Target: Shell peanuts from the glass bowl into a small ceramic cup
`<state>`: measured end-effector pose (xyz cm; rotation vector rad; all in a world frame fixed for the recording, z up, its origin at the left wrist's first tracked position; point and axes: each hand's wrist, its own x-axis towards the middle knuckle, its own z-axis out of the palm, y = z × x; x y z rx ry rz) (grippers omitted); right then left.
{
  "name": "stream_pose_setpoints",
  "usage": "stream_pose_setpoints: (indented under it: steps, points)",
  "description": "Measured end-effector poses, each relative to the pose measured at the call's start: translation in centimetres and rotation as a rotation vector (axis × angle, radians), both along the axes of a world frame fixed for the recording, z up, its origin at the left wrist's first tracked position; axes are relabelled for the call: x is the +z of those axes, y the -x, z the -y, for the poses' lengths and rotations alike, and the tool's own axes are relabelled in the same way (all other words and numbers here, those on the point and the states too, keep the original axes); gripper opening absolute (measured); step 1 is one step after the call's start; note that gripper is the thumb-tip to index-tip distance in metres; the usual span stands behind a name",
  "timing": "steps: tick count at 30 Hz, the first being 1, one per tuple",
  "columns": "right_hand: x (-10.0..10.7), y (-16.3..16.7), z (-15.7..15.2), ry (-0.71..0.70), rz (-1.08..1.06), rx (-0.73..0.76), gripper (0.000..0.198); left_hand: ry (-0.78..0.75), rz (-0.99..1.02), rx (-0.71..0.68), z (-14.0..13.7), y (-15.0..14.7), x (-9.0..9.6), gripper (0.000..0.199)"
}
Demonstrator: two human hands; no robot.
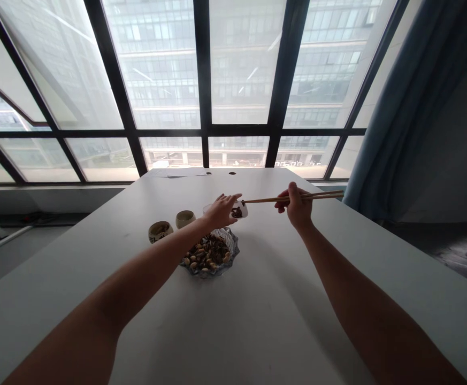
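Note:
My right hand (296,207) is closed around a pair of wooden chopsticks (323,195), held nearly level and pointing left. Their tips reach the mouth of a small white cup (244,209), where dark pieces (236,213) show inside. My left hand (219,210) grips this cup from the left, tilted with its opening toward me; part of it is hidden by the fingers. Below the left wrist stands a scalloped clear glass bowl (235,249) filled with dark seeds and pale nuts, partly covered by my left forearm.
Two small ceramic cups, a patterned one (153,233) and a plain one (185,220), stand left of the bowl on the white table (225,331). Paper (177,173) lies at the far edge, near two dark round spots. Windows rise behind; a blue curtain (393,123) hangs at right.

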<state>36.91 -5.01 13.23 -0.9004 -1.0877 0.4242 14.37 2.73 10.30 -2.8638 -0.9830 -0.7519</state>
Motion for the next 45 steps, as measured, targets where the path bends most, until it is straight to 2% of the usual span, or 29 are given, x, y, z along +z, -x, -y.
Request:
stream_pose_setpoints:
  steps: [3,6,8,14,19,23,27,30,33,36,39,45]
  points:
    - [-0.5,0.4,-0.1,0.028,0.096,0.042,0.065,0.055,0.041,0.015,0.8,0.3,0.3,0.087]
    - [-0.8,0.9,-0.1,0.070,0.342,0.143,0.062,0.105,0.042,0.044,1.3,0.2,0.5,0.090]
    - [-0.8,1.3,0.0,0.078,0.449,0.133,0.062,0.134,0.019,0.069,1.3,0.0,0.5,0.090]
    - [0.6,2.2,1.1,-0.003,0.348,-0.016,0.064,0.252,-0.136,0.147,-0.2,-1.2,0.0,0.089]
    - [2.2,3.1,2.3,0.021,0.222,0.048,0.068,0.298,-0.223,0.149,-1.0,-0.3,0.9,0.088]
    - [2.3,4.3,2.7,0.143,0.346,0.231,0.067,0.201,-0.124,0.150,0.1,4.2,2.1,0.067]
    - [1.2,5.6,2.5,0.248,0.516,0.371,0.064,0.013,0.133,0.241,2.4,11.5,1.7,0.047]
    - [0.3,6.3,2.2,0.290,0.616,0.424,0.063,-0.045,0.311,0.367,4.1,16.8,-0.1,0.053]
    - [-0.2,6.5,2.1,0.315,0.653,0.462,0.063,0.085,0.381,0.460,5.7,20.1,-2.5,0.072]
    - [-0.5,6.6,2.0,0.327,0.581,0.425,0.064,0.272,0.432,0.474,6.6,21.2,-4.6,0.091]
    - [-0.7,6.6,1.5,0.345,0.418,0.353,0.063,0.361,0.480,0.473,6.9,21.2,-6.0,0.100]
    - [-1.6,6.2,0.0,0.472,-0.095,0.267,0.047,0.334,0.586,0.481,6.9,20.8,-6.5,0.080]
